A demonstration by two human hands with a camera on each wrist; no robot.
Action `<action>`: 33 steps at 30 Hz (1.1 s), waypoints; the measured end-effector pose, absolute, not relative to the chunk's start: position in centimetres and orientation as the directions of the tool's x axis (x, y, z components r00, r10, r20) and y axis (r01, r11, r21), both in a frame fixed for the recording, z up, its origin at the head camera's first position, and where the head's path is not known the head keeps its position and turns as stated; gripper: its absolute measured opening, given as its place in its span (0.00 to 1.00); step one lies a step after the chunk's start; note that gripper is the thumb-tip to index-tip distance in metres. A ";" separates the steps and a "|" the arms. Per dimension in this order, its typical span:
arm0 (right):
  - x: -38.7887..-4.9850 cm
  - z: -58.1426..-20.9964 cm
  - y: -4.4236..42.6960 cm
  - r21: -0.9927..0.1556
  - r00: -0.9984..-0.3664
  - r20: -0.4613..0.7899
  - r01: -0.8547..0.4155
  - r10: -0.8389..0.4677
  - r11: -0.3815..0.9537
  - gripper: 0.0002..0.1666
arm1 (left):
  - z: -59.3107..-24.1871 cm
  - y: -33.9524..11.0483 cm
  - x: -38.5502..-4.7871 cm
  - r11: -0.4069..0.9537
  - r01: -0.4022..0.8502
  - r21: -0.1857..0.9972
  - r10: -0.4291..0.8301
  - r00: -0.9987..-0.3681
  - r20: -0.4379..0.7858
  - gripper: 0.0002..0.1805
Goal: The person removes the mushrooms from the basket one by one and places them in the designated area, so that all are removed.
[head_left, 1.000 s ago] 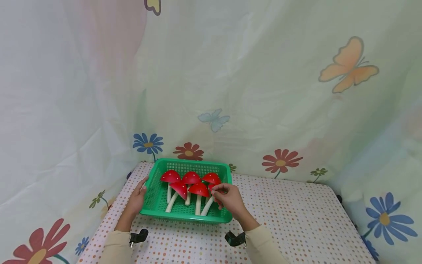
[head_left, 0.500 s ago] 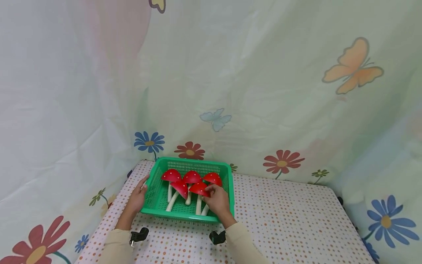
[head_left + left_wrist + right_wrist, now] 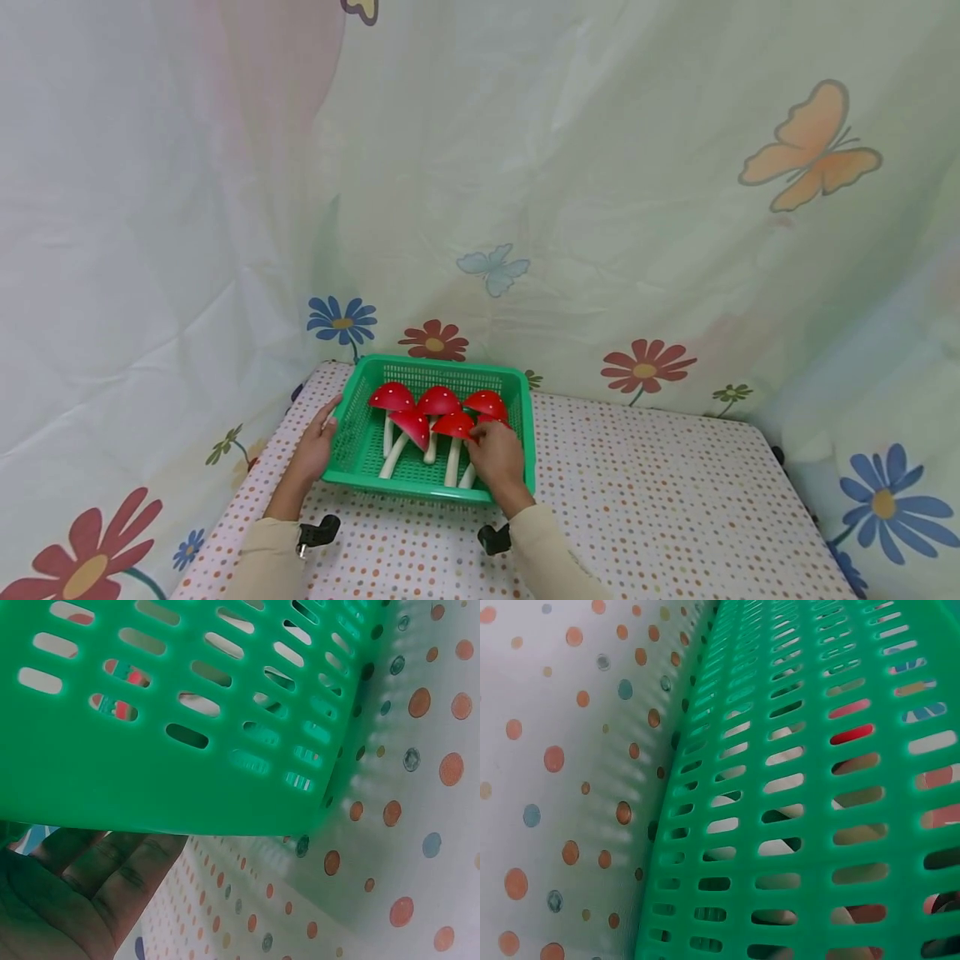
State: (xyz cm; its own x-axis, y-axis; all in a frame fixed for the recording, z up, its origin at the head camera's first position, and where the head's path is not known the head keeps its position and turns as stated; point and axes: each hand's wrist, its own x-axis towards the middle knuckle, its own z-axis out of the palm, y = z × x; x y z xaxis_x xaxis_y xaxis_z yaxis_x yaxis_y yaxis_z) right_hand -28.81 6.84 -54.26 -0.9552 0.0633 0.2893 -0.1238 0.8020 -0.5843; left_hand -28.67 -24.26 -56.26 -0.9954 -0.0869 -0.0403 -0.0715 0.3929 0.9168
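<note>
Several toy mushrooms lie in a green plastic basket, with white stems and red, white-dotted caps. At the basket's left side is my left hand; its fingers lie fairly straight against the outside in the left wrist view, and the thumb is near the rim. My right hand reaches over the front right, fingers bent at the front-right toy mushroom. It covers much of that mushroom, and the fingertips are close to the neighbouring mushroom's cap. The right wrist view shows mostly the basket's slotted wall.
The basket stands on a table with a dotted cloth, which stretches away to the right. A curtain printed with flowers and butterflies hangs behind and at both sides. A black wrist camera sits on each wrist.
My right hand has moved left and inward from the basket's right part, over the front-right mushroom, then barely shifted. My left hand stays at the basket's left side.
</note>
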 end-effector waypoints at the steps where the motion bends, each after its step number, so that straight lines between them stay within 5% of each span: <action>1: -28.8 -54.3 6.8 -0.585 -0.953 0.298 -0.135 0.057 0.800 0.07 | -56.3 -24.3 -28.7 0.394 -0.072 0.916 -0.088 -0.995 -0.040 0.27; 8: -28.9 -54.2 7.1 -0.634 -0.909 0.413 -0.238 0.062 0.736 0.05 | -56.3 -24.2 -28.7 0.397 -0.069 0.915 -0.096 -0.995 -0.033 0.27; 18: -28.2 -53.4 7.4 -0.791 -0.843 0.483 -0.304 0.236 0.531 0.06 | -56.3 -24.1 -28.6 0.395 -0.067 0.916 -0.102 -0.994 -0.028 0.27; 28: -28.0 -50.1 10.9 -0.797 -0.762 0.554 -0.370 0.335 0.477 0.03 | -56.5 -24.3 -28.5 0.379 -0.072 0.922 -0.105 -0.994 -0.035 0.27; 33: -29.2 -49.5 15.1 -0.745 -0.668 0.638 -0.408 0.384 0.528 0.03 | -56.3 -24.2 -28.5 0.381 -0.076 0.921 -0.096 -0.995 -0.043 0.27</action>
State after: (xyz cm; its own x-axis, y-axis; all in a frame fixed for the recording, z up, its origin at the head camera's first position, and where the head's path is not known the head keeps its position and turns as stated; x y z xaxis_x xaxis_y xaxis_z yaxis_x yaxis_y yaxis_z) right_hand -29.23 15.14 -49.54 -0.6678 0.3840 0.6376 -0.4076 0.5281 -0.7450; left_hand -28.50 -24.20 -56.32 -0.9945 -0.0955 -0.0430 -0.0764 0.3813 0.9213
